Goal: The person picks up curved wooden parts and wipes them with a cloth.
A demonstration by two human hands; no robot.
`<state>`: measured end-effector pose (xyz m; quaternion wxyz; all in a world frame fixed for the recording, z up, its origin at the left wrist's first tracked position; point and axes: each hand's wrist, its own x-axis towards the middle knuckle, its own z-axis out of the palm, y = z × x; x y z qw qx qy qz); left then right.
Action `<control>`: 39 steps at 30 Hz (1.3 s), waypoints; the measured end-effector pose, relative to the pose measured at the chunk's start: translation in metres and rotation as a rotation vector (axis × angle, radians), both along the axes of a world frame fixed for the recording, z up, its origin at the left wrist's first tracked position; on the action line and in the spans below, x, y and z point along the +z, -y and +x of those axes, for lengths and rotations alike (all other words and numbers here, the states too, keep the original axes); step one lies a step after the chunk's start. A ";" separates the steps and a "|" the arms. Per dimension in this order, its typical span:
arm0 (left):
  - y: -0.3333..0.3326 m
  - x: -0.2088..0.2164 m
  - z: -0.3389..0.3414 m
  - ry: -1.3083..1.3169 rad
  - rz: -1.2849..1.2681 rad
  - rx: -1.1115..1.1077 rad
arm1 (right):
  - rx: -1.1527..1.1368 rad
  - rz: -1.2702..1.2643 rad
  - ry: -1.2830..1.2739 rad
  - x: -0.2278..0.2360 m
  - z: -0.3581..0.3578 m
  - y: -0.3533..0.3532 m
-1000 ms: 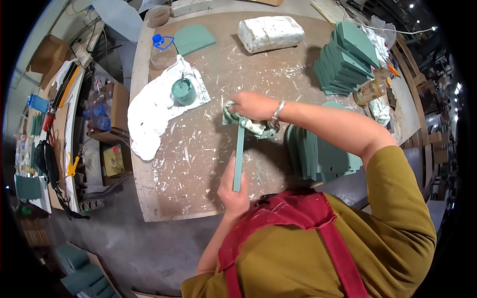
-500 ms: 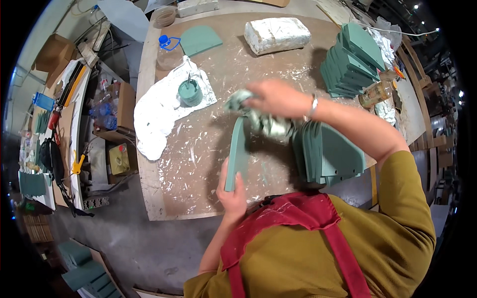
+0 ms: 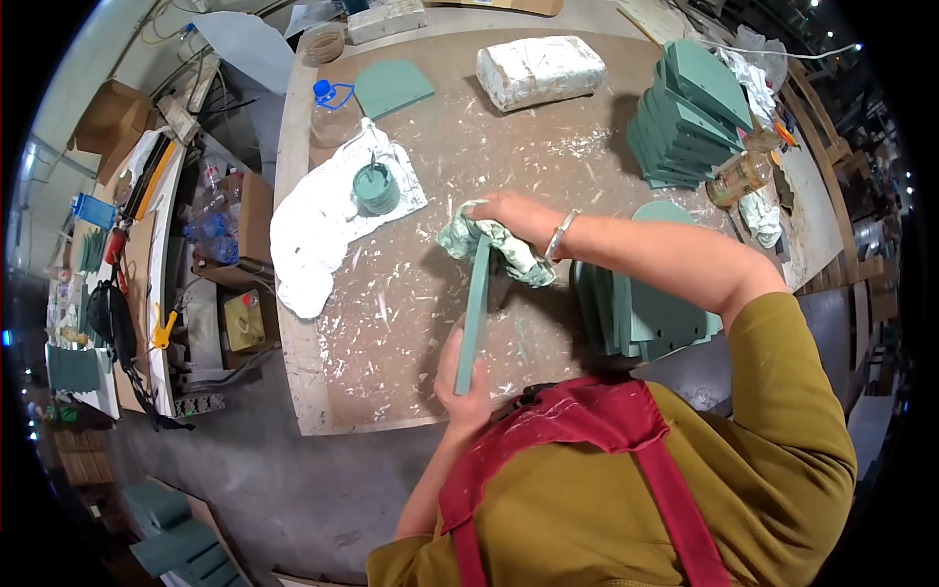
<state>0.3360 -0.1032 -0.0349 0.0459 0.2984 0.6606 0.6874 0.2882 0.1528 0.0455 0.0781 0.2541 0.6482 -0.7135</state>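
Note:
My left hand (image 3: pixel 462 383) grips the near end of a green painted board (image 3: pixel 473 318), held on edge above the table so that mostly its narrow side shows. Bunched in my right hand (image 3: pixel 518 217) is a white rag (image 3: pixel 523 262) with green stains, pressed around the board's far end. Just right of the board stands a row of similar green boards (image 3: pixel 670 308) with rounded tops and small holes. Left of the rag, a small jar of green paint (image 3: pixel 376 188) with a stick in it rests on a white cloth (image 3: pixel 318 215).
A stack of green boards (image 3: pixel 690 117) rises at the far right beside an amber jar (image 3: pixel 738 178). Farther back are a white wrapped block (image 3: pixel 541 70), a lone green board (image 3: pixel 393 86) and a blue-capped bottle (image 3: pixel 333 112). A cluttered shelf (image 3: pixel 147 264) stands left of the table (image 3: pixel 391 372).
My right hand has come down with the rag onto the board's far end. The board has turned more edge-on and shifted slightly nearer me, still in my left hand.

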 end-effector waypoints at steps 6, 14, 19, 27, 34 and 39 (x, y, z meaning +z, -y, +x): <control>0.037 0.016 -0.009 0.145 -0.357 -0.041 | 0.175 0.624 -0.496 0.056 0.009 0.037; 0.015 0.055 -0.018 -0.013 -0.298 -0.054 | 0.656 1.308 -1.031 0.068 0.049 0.111; 0.031 0.032 0.000 0.189 -0.270 0.003 | 0.613 1.248 -1.002 0.050 0.051 0.126; 0.046 0.032 0.017 0.369 -0.373 0.088 | 0.455 0.611 -0.411 0.027 0.023 0.076; 0.038 0.033 0.020 0.255 -0.335 0.021 | 0.674 0.887 0.051 -0.025 0.027 0.024; 0.041 0.033 0.021 0.217 -0.371 0.012 | 0.548 1.108 -0.546 0.079 0.048 0.077</control>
